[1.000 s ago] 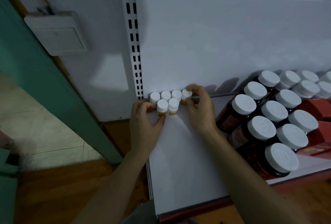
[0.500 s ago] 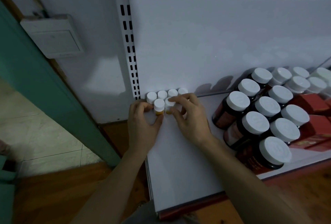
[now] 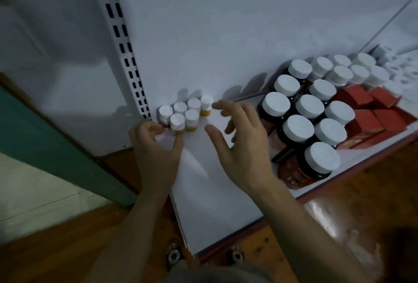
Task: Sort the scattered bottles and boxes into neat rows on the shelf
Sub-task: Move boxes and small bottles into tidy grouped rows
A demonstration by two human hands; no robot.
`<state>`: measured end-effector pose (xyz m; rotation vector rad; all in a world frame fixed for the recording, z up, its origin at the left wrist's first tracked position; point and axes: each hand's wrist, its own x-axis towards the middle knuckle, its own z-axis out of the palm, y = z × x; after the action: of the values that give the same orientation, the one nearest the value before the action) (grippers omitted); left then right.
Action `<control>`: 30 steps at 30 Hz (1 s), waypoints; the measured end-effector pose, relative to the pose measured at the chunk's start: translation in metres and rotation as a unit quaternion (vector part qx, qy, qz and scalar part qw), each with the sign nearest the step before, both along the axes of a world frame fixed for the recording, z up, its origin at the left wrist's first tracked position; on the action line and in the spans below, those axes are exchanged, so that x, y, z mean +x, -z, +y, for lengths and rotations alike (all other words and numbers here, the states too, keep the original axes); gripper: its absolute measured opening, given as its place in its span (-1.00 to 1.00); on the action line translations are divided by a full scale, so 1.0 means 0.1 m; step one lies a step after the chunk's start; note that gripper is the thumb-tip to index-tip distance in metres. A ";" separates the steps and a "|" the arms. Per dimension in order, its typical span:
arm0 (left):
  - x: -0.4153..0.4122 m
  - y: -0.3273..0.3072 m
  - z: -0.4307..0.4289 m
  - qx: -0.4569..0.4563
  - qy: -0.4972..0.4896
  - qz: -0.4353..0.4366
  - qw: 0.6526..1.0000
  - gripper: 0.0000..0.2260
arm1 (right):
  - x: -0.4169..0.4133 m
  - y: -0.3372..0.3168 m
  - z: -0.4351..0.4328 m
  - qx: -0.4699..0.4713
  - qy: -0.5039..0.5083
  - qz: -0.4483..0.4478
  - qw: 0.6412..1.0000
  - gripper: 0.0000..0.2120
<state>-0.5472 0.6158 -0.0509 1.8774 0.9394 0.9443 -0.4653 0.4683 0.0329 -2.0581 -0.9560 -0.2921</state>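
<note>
Several small yellow bottles (image 3: pixel 191 117) with white caps stand in two short rows in the back-left corner of the white shelf (image 3: pixel 210 192). My left hand (image 3: pixel 156 149) is at the shelf's left edge. Its curled fingers and thumb pinch the front-left small bottle (image 3: pixel 177 122) near its base. My right hand (image 3: pixel 237 144) hovers just right of the group with its fingers spread, holding nothing. Large dark bottles (image 3: pixel 298 129) with white caps stand packed together further right, and red boxes (image 3: pixel 371 120) lie beyond them.
A slotted white upright (image 3: pixel 126 56) rises at the shelf's back-left corner, in front of the white back panel. A green door frame (image 3: pixel 56 147) and wooden floor (image 3: pixel 56 248) lie to the left. A bare stretch of shelf lies between the two bottle groups and toward the front edge.
My right hand has let go of the small bottles, drawn back and spread its fingers. My left hand stays on the front-left small bottle. The view has tilted and moved closer.
</note>
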 end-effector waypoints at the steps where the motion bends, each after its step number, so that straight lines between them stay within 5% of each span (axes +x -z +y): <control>1: -0.05 -0.02 -0.04 0.012 -0.011 -0.011 1.000 -0.66 | -0.04 -0.08 -0.19 0.023 0.030 -0.031 0.999 -0.75; 4: -0.13 -0.21 -0.27 0.124 0.049 -0.045 0.990 -0.79 | -0.05 -0.19 -0.84 0.074 0.169 -0.081 0.980 -0.86; 7: 0.10 -0.59 -0.62 0.182 0.266 -0.023 0.946 -0.77 | 0.05 -0.13 -1.30 0.042 0.299 0.000 0.953 -0.67; 10: 0.52 -0.97 -0.99 0.272 0.366 0.013 0.890 -0.59 | 0.08 -0.02 -1.52 -0.014 0.255 0.056 0.965 -0.54; 15: 0.92 -1.12 -1.35 0.388 0.334 0.138 0.848 -0.56 | 0.17 0.04 -1.88 -0.030 0.141 0.080 0.986 -0.58; 22: 0.58 -0.99 -1.69 0.337 0.258 0.130 0.896 -0.61 | 0.51 0.02 -2.50 0.127 0.033 0.202 0.971 -0.54; 26: 0.30 -0.96 -2.20 0.197 0.111 -0.058 0.972 -0.65 | 0.76 -0.01 -3.01 0.209 0.022 0.308 0.928 -0.61; 30: 0.37 -1.06 -2.93 0.097 0.067 -0.257 0.959 -0.88 | 1.04 0.02 -3.73 0.303 0.071 0.429 0.848 -0.63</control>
<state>-0.5099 0.3224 0.0547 1.6954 0.4145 1.3900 -0.3614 0.0956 0.0310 -1.4086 -0.1122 0.2352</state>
